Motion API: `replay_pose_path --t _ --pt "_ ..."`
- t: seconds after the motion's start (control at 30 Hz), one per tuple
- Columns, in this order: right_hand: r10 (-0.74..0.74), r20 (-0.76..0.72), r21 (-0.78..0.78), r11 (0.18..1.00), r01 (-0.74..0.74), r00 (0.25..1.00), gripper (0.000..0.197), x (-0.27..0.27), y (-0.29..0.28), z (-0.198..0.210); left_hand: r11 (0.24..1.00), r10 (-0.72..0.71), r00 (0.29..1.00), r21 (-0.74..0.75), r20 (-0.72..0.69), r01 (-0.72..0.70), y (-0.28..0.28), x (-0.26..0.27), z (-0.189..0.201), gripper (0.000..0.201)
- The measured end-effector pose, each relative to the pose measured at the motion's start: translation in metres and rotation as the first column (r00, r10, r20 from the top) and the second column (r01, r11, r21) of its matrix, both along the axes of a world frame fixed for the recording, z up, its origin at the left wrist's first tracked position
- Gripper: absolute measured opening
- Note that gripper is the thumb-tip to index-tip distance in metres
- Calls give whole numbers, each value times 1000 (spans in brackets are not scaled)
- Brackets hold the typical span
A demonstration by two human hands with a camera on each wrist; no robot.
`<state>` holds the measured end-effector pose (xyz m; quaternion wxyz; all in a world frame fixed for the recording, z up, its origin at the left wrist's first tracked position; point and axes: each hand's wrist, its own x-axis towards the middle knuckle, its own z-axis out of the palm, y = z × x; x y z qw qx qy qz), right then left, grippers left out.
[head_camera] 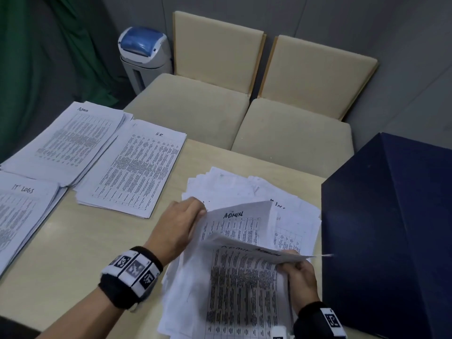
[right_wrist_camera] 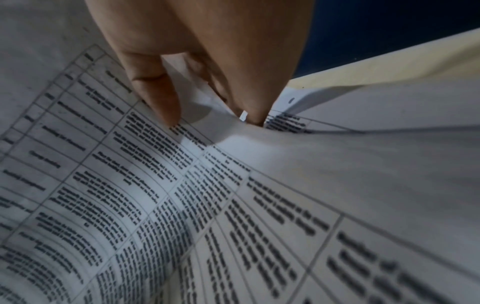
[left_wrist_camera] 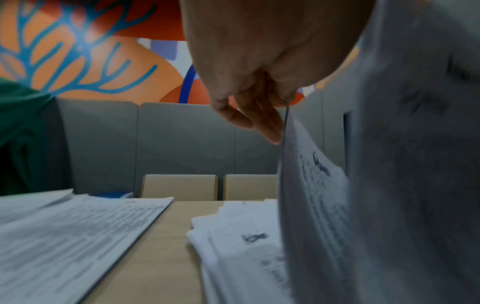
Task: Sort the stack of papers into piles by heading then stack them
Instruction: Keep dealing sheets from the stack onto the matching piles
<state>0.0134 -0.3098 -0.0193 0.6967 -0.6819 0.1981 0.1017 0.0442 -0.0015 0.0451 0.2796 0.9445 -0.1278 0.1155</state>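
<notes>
A loose unsorted stack of papers [head_camera: 247, 189] lies on the table's right half. My left hand [head_camera: 201, 211] pinches the upper left edge of a raised sheet headed "ADMIN" [head_camera: 241, 228]; the left wrist view shows my fingers [left_wrist_camera: 262, 123] on that curling sheet [left_wrist_camera: 314, 185]. My right hand [head_camera: 289, 263] grips the right edge of a printed bundle, also headed ADMIN [head_camera: 244, 285], lifted toward me; its thumb [right_wrist_camera: 161, 98] presses on the printed sheet [right_wrist_camera: 182, 205]. Three sorted piles lie at the left: "Admin" [head_camera: 73, 140], "H.R." [head_camera: 137, 167] and "IT LOGS" [head_camera: 22, 216].
A tall dark blue box [head_camera: 391, 228] stands right beside the unsorted stack. Two beige chairs [head_camera: 220, 106] face the table's far edge, with a white and blue shredder [head_camera: 144, 52] behind them. Green cloth [head_camera: 36, 57] hangs at the far left. Bare tabletop [head_camera: 85, 253] shows under my left forearm.
</notes>
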Motion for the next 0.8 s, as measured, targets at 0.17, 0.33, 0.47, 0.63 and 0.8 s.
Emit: replay_pose_path --t 0.17,0.33,0.47,0.63,0.8 --pt "46 59 90 995 -51 997 25 20 4 8 864 -47 972 -497 -229 -76 -23 -39 30 25" --pt "64 85 31 997 -67 994 24 26 9 12 750 11 958 -631 -285 -197 -15 -42 26 37" --pt "96 101 111 988 -107 990 41 24 17 20 696 65 943 -662 -328 -278 -5 -31 15 41" --pt "74 104 256 962 -99 992 36 21 30 28 631 58 914 -695 -402 -346 -3 -23 6 37" --pt "63 63 291 954 -79 996 29 22 28 20 596 39 901 -713 -433 -369 -9 -18 8 29"
